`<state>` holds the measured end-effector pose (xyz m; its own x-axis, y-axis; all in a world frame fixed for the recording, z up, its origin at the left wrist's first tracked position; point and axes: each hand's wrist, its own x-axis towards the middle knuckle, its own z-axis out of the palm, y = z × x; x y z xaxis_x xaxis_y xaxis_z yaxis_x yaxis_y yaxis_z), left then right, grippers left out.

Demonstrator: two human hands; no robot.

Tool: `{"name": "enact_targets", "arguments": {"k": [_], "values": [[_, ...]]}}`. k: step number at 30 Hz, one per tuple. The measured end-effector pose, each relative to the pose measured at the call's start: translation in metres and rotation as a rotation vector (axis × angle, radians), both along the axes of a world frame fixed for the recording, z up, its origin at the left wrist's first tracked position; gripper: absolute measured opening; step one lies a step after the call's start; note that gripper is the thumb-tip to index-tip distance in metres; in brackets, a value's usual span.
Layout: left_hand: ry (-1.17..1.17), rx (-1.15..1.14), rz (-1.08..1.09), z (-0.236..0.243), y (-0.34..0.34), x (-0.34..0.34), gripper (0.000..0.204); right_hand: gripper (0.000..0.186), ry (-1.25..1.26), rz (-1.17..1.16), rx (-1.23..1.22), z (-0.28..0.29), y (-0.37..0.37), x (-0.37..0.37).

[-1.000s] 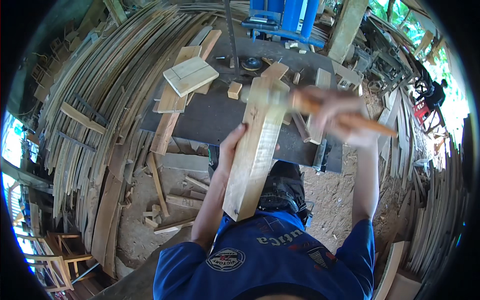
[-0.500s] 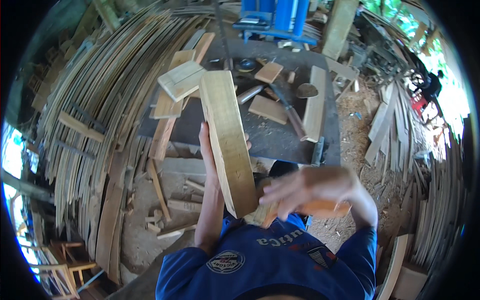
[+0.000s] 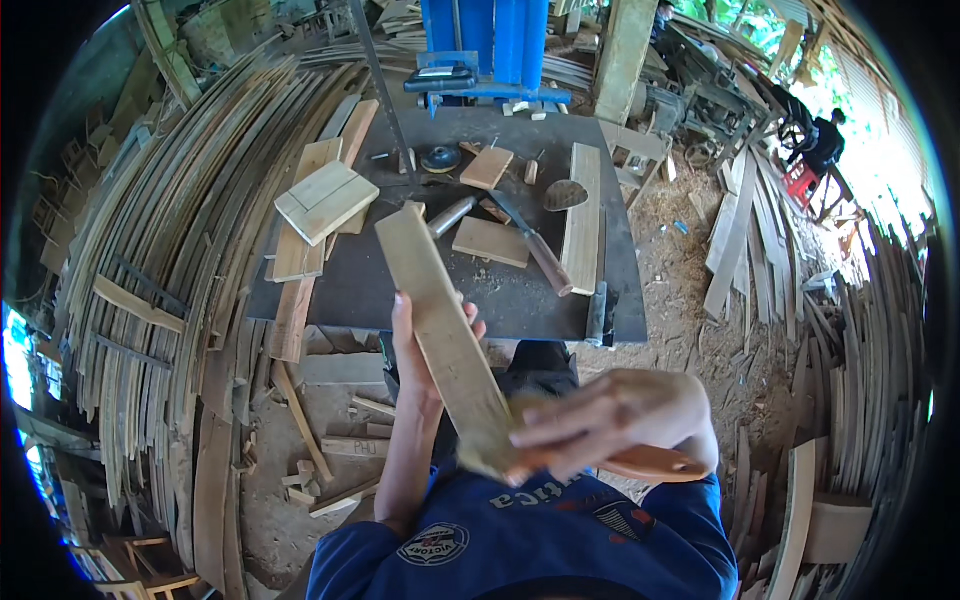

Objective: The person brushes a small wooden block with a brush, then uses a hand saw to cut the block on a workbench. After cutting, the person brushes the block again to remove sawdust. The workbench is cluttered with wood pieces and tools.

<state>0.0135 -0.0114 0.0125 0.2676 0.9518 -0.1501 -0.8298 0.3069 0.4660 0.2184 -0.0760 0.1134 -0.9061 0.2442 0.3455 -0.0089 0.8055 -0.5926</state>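
A long pale block of wood (image 3: 445, 335) slants up and away from my chest. My left hand (image 3: 408, 345) is closed round its left side, with fingertips showing on the far edge. At the block's near end is my right hand (image 3: 625, 412), slightly blurred, its fingers closed on a brush (image 3: 655, 463). The brush has an orange-brown handle with a hole at its end; its bristle end is smeared by motion against the wood and partly hidden by the fingers.
Beyond the block stands a dark table (image 3: 380, 270) with wood pieces, a wooden-handled tool (image 3: 548, 262) and a round disc (image 3: 441, 159). Stacked planks (image 3: 180, 260) line the left, more planks (image 3: 860, 380) the right. Offcuts (image 3: 350, 446) lie on the floor. A person (image 3: 826, 142) is far right.
The wood block has tilted, its far end dropping to the left and nearer. My right hand with the brush has shifted slightly at the near end. The view has turned a little.
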Motion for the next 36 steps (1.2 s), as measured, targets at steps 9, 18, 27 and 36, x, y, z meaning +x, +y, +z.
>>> {"name": "enact_targets", "arguments": {"k": [9, 18, 27, 36], "values": [[0.298, 0.004, -0.102, 0.003, -0.007, 0.007, 0.056, 0.012, 0.127, -0.195, 0.055, -0.005, 0.083, 0.020], [0.067, -0.036, 0.026, -0.004, -0.012, -0.013, 0.064, 0.020, 0.223, -0.101, -0.010, -0.034, 0.060, -0.007], [0.229, 0.321, 0.596, -0.025, 0.031, -0.086, 0.064, 0.006, 0.025, -0.475, -0.352, -0.089, 0.046, 0.020], [1.167, 0.446, 1.014, -0.060, 0.089, -0.098, 0.084, 0.015, -0.156, -1.138, 0.115, -0.185, 0.083, -0.012]]}}
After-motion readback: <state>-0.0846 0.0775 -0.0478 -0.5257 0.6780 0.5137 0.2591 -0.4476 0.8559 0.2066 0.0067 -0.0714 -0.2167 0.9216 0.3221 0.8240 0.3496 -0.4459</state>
